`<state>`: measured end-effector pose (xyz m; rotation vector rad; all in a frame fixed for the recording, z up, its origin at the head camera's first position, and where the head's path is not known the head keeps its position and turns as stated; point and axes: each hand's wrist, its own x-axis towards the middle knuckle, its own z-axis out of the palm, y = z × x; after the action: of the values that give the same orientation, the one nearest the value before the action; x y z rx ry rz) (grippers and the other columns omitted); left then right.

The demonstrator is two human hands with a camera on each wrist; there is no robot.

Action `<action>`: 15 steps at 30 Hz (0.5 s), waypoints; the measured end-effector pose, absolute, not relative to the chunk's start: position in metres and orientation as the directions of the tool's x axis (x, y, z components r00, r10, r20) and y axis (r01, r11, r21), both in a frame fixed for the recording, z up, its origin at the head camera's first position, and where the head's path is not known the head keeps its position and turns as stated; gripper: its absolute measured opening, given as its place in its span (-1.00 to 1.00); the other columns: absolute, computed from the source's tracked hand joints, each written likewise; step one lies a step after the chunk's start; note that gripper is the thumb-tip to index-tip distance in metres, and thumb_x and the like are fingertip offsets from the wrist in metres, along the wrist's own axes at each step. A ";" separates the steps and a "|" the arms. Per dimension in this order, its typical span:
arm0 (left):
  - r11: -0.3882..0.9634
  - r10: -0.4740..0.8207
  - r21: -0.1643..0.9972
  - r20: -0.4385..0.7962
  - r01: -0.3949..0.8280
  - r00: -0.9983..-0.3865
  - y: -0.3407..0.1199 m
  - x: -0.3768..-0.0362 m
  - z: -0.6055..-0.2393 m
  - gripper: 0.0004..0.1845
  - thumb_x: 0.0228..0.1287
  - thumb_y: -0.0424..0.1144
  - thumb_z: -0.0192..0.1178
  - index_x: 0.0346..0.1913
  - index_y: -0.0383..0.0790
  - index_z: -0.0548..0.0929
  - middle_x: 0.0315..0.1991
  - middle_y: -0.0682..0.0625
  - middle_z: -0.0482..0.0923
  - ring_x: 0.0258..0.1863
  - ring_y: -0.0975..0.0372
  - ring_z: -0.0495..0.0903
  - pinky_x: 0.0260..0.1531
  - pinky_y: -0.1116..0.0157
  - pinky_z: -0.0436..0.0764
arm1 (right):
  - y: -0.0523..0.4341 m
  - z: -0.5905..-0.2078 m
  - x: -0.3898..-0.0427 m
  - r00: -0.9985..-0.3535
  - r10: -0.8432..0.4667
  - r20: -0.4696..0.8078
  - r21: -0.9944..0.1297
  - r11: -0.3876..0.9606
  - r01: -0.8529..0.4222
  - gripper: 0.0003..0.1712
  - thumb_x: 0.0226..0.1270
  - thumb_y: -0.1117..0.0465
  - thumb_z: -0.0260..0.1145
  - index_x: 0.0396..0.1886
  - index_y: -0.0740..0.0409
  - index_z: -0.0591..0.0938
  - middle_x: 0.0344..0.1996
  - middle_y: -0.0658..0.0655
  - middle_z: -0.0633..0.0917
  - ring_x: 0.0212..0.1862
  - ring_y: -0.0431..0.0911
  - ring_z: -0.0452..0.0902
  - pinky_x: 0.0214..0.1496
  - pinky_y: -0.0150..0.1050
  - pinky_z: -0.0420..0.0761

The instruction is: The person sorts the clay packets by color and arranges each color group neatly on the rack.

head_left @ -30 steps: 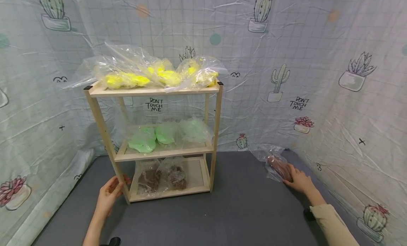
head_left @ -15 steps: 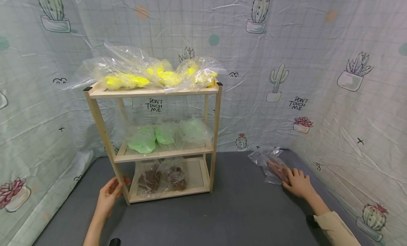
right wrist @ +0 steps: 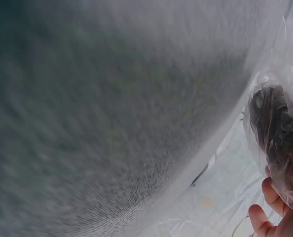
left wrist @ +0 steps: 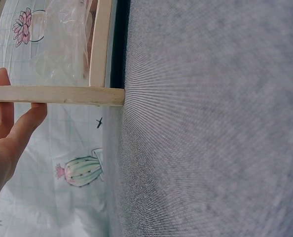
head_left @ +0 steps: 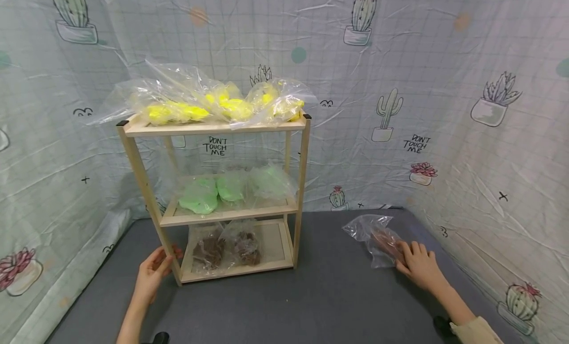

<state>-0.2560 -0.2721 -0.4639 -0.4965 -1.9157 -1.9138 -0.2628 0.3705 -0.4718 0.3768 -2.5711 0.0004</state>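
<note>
Hands first: my left hand [head_left: 153,274] curls round the front left post of the wooden shelf [head_left: 213,129], thumb on one side, fingers on the other. My right hand [head_left: 419,265] grips a clear bag of brown stuff [head_left: 378,237] lying on the grey bench [head_left: 311,294], well right of the shelf. Farther back, brown bags [head_left: 226,247] fill the bottom tier, green bags [head_left: 231,188] the middle, yellow bags [head_left: 213,104] the top.

"DON'T TOUCH ME" stands twice on the cactus-print backdrop sheet [head_left: 418,87]; nothing else is legible
</note>
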 end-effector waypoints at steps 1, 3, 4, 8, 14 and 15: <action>0.006 -0.022 0.864 0.504 0.504 -0.864 -0.272 -0.256 -0.464 -0.69 0.30 -0.42 -0.07 0.08 -0.43 0.40 -0.19 0.25 0.61 -0.21 0.47 0.60 -0.35 0.50 0.55 | 0.369 -0.472 -0.261 -0.811 -0.268 0.520 0.076 0.960 -0.269 -0.55 0.05 0.09 0.21 -0.04 0.11 0.39 -0.45 0.13 0.35 -0.44 -0.03 0.23 -0.48 -0.25 0.03; -0.011 -0.016 0.858 0.513 0.513 -0.858 -0.274 -0.257 -0.465 -0.69 0.30 -0.44 -0.08 0.08 -0.46 0.39 -0.19 0.23 0.61 -0.20 0.46 0.60 -0.35 0.50 0.55 | 0.367 -0.473 -0.258 -0.806 -0.263 0.531 0.071 0.961 -0.267 -0.55 0.04 0.09 0.21 -0.04 0.11 0.40 -0.45 0.13 0.35 -0.43 -0.02 0.24 -0.48 -0.24 0.05; -0.005 -0.020 0.860 0.511 0.511 -0.860 -0.274 -0.257 -0.466 -0.69 0.30 -0.42 -0.07 0.08 -0.44 0.40 -0.19 0.23 0.61 -0.21 0.46 0.60 -0.35 0.50 0.55 | 0.366 -0.473 -0.256 -0.805 -0.260 0.534 0.066 0.961 -0.267 -0.54 0.03 0.09 0.21 -0.04 0.11 0.40 -0.44 0.13 0.35 -0.42 -0.01 0.24 -0.48 -0.24 0.06; 0.014 -0.006 0.859 0.512 0.512 -0.859 -0.280 -0.262 -0.472 -0.66 0.31 -0.34 -0.04 0.10 -0.41 0.40 -0.16 0.23 0.60 -0.18 0.46 0.59 -0.34 0.50 0.55 | 0.363 -0.472 -0.248 -0.809 -0.249 0.532 0.043 0.962 -0.269 -0.55 0.02 0.10 0.22 -0.04 0.09 0.40 -0.44 0.10 0.35 -0.41 -0.03 0.24 -0.47 -0.25 0.05; 0.035 0.044 0.865 0.498 0.500 -0.866 -0.289 -0.270 -0.484 -0.62 0.33 -0.30 -0.05 0.15 -0.42 0.34 -0.12 0.28 0.57 -0.14 0.49 0.57 -0.31 0.50 0.54 | 0.357 -0.467 -0.234 -0.826 -0.239 0.510 -0.010 0.959 -0.284 -0.56 0.05 0.12 0.26 -0.03 0.03 0.41 -0.45 0.01 0.33 -0.43 -0.14 0.14 -0.43 -0.28 0.01; 0.054 0.032 0.872 0.486 0.487 -0.874 -0.287 -0.268 -0.481 -0.62 0.33 -0.28 -0.04 0.14 -0.41 0.35 -0.14 0.29 0.57 -0.15 0.50 0.57 -0.32 0.50 0.54 | 0.356 -0.467 -0.233 -0.824 -0.243 0.511 -0.015 0.956 -0.292 -0.56 0.04 0.13 0.26 -0.04 0.03 0.41 -0.44 -0.01 0.33 -0.42 -0.16 0.13 -0.42 -0.28 0.01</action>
<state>-0.2679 -0.2874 -0.4813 -0.5221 -2.0030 -1.8809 -0.2326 0.3560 -0.4670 0.3797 -2.5825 0.1256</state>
